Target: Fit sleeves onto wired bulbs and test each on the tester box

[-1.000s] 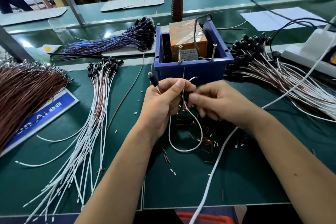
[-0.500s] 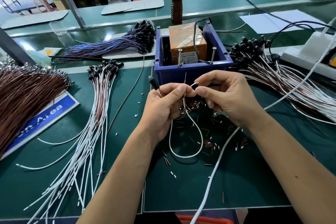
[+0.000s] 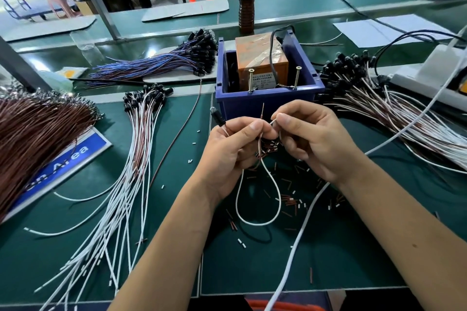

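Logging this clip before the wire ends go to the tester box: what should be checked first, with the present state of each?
1. Left hand grips the bulb wire: ok.
2. Right hand pinches the white end: ok.
3. Brown end bare, pointing up: ok.
4. Sleeve seated on either end: cannot tell.
5. Both screws on the tester box unobstructed: ok.
6. Bulb lit: not ok.

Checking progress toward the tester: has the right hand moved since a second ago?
Yes. The right hand has risen toward the blue bin; its fingertips now reach the bin's front wall, pinching the white wire end.
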Demonstrator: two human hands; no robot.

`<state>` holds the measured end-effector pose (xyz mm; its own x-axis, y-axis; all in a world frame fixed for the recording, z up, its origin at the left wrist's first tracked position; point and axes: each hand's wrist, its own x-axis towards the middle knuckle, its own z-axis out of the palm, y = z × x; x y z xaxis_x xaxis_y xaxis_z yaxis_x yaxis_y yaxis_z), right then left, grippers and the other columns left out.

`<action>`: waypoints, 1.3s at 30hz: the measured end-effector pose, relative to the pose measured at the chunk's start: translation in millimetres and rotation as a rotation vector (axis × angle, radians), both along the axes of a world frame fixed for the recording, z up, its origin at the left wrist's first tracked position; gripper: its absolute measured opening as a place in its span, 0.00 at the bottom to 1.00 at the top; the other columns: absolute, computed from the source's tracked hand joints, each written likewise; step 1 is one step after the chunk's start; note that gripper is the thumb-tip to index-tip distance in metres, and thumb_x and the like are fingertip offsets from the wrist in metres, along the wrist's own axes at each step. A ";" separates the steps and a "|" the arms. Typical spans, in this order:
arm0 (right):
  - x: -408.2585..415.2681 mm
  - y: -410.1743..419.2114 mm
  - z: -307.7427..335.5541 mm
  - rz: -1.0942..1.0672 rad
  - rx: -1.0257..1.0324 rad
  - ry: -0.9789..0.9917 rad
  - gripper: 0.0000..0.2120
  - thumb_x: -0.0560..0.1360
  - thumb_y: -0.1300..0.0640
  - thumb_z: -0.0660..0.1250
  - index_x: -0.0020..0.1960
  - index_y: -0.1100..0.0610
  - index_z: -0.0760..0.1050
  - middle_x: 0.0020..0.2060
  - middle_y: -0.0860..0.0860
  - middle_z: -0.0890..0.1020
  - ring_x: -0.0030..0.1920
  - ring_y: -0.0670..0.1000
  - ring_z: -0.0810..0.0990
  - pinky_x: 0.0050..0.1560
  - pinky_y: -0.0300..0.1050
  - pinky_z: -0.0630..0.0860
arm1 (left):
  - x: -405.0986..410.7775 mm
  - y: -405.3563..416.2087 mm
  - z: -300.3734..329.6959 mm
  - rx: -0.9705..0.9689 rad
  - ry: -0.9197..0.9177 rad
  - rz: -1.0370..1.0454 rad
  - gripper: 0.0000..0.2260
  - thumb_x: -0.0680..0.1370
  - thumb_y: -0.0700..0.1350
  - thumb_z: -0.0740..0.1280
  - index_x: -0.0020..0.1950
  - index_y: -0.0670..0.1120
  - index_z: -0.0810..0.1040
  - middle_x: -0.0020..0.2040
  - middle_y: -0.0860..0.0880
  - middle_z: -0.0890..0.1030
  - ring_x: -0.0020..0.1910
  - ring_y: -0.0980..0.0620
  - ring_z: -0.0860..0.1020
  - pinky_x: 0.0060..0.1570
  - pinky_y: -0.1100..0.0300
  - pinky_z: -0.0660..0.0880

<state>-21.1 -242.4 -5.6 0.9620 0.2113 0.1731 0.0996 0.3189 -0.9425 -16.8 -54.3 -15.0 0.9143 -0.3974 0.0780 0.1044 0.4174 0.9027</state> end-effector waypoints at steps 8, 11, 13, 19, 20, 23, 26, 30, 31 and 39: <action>0.9 2.8 -3.3 0.065 -0.003 0.012 0.08 0.74 0.54 0.75 0.51 0.55 0.86 0.39 0.54 0.82 0.29 0.45 0.73 0.24 0.35 0.65 | 0.1 -1.3 0.4 -0.055 -0.017 -0.018 0.10 0.81 0.43 0.66 0.45 0.47 0.86 0.43 0.49 0.84 0.23 0.62 0.62 0.23 0.70 0.62; 2.6 3.2 -2.7 0.029 -0.013 -0.024 0.06 0.74 0.53 0.76 0.49 0.55 0.86 0.38 0.53 0.83 0.29 0.46 0.72 0.24 0.35 0.63 | -0.3 -1.1 -1.2 0.012 -0.057 -0.005 0.06 0.80 0.45 0.69 0.47 0.47 0.86 0.39 0.45 0.79 0.24 0.61 0.62 0.24 0.68 0.61; 4.1 0.6 -1.3 -0.047 0.021 -0.046 0.06 0.74 0.52 0.76 0.47 0.53 0.85 0.36 0.52 0.82 0.28 0.45 0.72 0.23 0.35 0.64 | -2.0 -2.4 -1.9 0.132 -0.141 0.067 0.06 0.79 0.46 0.70 0.46 0.47 0.86 0.39 0.45 0.78 0.25 0.62 0.67 0.27 0.69 0.64; 5.8 -4.7 3.2 -0.264 -0.094 -0.239 0.07 0.85 0.55 0.64 0.49 0.52 0.77 0.41 0.57 0.85 0.24 0.50 0.73 0.21 0.37 0.64 | -7.2 -14.7 -1.7 0.397 -0.469 0.403 0.04 0.81 0.40 0.70 0.50 0.43 0.85 0.41 0.47 0.86 0.41 0.52 0.84 0.47 0.62 0.78; 5.0 -2.4 3.8 -0.315 -0.127 -0.281 0.06 0.86 0.55 0.64 0.50 0.53 0.76 0.40 0.56 0.86 0.23 0.51 0.74 0.21 0.38 0.65 | -7.9 -17.9 -0.8 0.385 -0.488 0.489 0.04 0.81 0.40 0.71 0.50 0.42 0.85 0.38 0.47 0.85 0.39 0.51 0.84 0.46 0.61 0.78; 4.1 0.1 4.2 -0.596 -0.329 -0.454 0.05 0.84 0.56 0.67 0.51 0.56 0.78 0.35 0.51 0.85 0.27 0.49 0.79 0.30 0.40 0.74 | -5.2 -25.3 6.7 0.325 -0.516 0.756 0.02 0.81 0.38 0.71 0.52 0.41 0.82 0.36 0.47 0.85 0.37 0.50 0.85 0.45 0.57 0.80; 6.8 -1.1 4.0 -0.889 -0.398 -0.528 0.06 0.83 0.57 0.69 0.49 0.57 0.81 0.35 0.46 0.84 0.36 0.48 0.85 0.39 0.42 0.79 | 3.4 -29.7 16.5 0.285 -0.475 0.923 0.03 0.80 0.39 0.72 0.52 0.42 0.80 0.36 0.48 0.85 0.37 0.47 0.85 0.47 0.49 0.82; 15.2 -0.8 6.3 -1.073 -0.540 -0.561 0.06 0.82 0.56 0.69 0.46 0.55 0.81 0.33 0.44 0.82 0.34 0.44 0.84 0.37 0.46 0.80 | 12.3 -34.9 18.7 0.360 -0.443 1.073 0.04 0.80 0.39 0.72 0.47 0.46 0.81 0.35 0.49 0.85 0.36 0.47 0.85 0.45 0.44 0.82; 16.9 0.0 6.6 -1.084 -0.583 -0.569 0.07 0.82 0.56 0.69 0.46 0.56 0.81 0.32 0.45 0.83 0.33 0.45 0.83 0.37 0.48 0.80 | 13.4 -35.8 17.4 0.376 -0.443 1.093 0.04 0.80 0.39 0.72 0.46 0.46 0.81 0.35 0.49 0.84 0.35 0.47 0.84 0.44 0.44 0.81; 15.7 14.3 9.0 -1.040 -0.600 -0.541 0.07 0.81 0.57 0.69 0.45 0.57 0.82 0.32 0.44 0.83 0.33 0.43 0.83 0.36 0.41 0.79 | 13.3 -39.7 11.6 0.427 -0.479 1.093 0.06 0.80 0.39 0.72 0.45 0.49 0.82 0.34 0.51 0.84 0.34 0.48 0.83 0.40 0.51 0.81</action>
